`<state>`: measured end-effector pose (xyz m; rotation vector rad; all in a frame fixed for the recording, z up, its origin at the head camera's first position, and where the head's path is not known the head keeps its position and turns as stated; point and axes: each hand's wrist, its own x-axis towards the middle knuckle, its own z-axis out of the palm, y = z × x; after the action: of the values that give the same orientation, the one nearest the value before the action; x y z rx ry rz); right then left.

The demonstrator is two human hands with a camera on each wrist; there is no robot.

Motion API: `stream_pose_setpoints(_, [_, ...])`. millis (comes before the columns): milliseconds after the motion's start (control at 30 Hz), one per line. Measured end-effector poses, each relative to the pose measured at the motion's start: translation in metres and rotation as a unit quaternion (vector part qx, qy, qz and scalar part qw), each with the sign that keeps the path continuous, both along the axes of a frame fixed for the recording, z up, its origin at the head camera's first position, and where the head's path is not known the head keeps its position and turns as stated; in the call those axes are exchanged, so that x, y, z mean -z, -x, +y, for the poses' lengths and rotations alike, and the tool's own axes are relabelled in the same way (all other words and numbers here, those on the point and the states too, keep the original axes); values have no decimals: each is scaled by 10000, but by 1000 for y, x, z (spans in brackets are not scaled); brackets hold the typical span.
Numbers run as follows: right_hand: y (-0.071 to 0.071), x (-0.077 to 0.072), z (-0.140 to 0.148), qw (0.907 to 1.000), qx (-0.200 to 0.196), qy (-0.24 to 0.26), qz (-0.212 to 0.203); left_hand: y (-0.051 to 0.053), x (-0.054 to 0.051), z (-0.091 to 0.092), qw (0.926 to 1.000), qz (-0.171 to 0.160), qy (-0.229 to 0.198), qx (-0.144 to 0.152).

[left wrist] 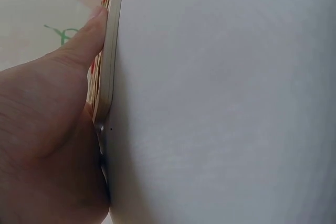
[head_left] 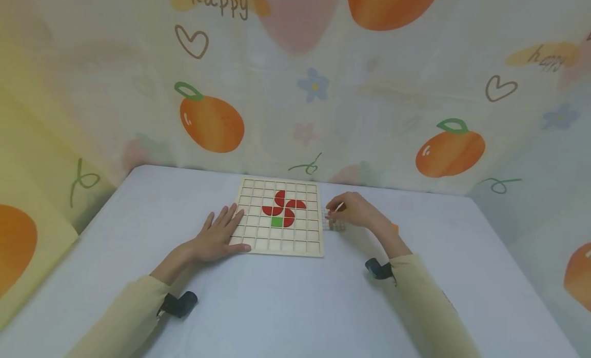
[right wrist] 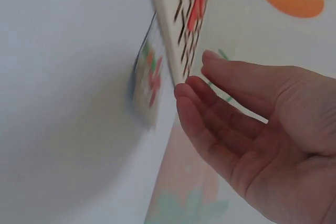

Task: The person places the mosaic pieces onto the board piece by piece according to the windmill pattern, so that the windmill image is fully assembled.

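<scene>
A wooden grid board [head_left: 258, 244] lies on the table. Near its middle, several red rounded pieces [head_left: 289, 218] form a pinwheel, with a green square piece [head_left: 277, 222] beside them. My left hand [head_left: 217, 238] rests on the board's left edge with fingers spread; in the left wrist view its thumb [left wrist: 86, 40] lies along the near edge. To the right of the board is a pattern card [right wrist: 149, 80] printed in red and green. Over this card hovers my right hand [head_left: 354, 210], fingers loosely bent, thumb apart from them, nothing visible between.
Something small and orange [head_left: 395, 228] shows behind my right wrist, mostly hidden. The white table [head_left: 277, 306] meets a patterned cloth [head_left: 272, 91] at the back. Dark wrist cameras [head_left: 181, 304] hang under both forearms.
</scene>
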<state>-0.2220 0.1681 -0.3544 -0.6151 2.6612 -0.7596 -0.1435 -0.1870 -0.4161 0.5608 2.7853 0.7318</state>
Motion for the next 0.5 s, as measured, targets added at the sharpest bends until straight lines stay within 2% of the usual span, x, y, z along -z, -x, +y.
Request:
stream_pose_setpoints(267, [-2, 1, 44, 9987, 220, -345, 296, 0, -1, 2, 10000, -18, -12, 11])
stream_pose_setpoints(500, [0, -1, 69, 9981, 379, -454, 184, 0, -1, 1, 10000, -13, -5, -14])
